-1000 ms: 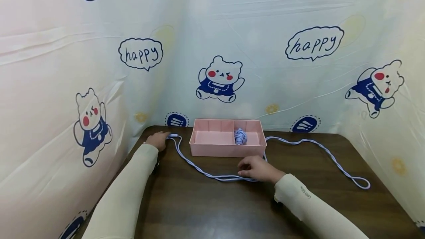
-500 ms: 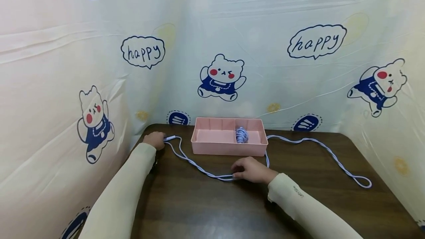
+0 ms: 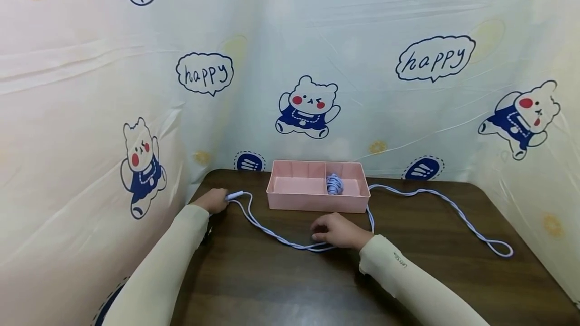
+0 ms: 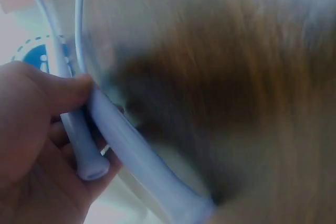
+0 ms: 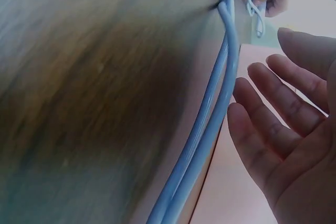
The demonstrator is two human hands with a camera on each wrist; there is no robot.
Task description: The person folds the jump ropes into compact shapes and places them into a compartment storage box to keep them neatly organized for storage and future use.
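Observation:
A light blue skipping rope (image 3: 290,243) lies doubled across the brown table. Its two handles (image 4: 139,150) are pinched between the thumb and fingers of my left hand (image 3: 213,200), at the table's far left. My right hand (image 3: 340,230) hovers over the middle of the rope, in front of the box. In the right wrist view its fingers are spread and slightly bent, with the doubled strands (image 5: 210,114) running beside the fingertips, not gripped. From there the rope goes round behind the pink box (image 3: 317,203) and ends in a folded loop (image 3: 504,250) at right.
The pink box is at the back of the table (image 3: 272,291) and has two compartments. A wound bundle of blue cord (image 3: 335,185) sits in the right one. A printed curtain (image 3: 353,64) with bears closes off the back and sides.
My left hand has drawn the handles a little left and nearer. The right hand has shifted left along the rope. The head view has turned slightly, and the box has stayed put.

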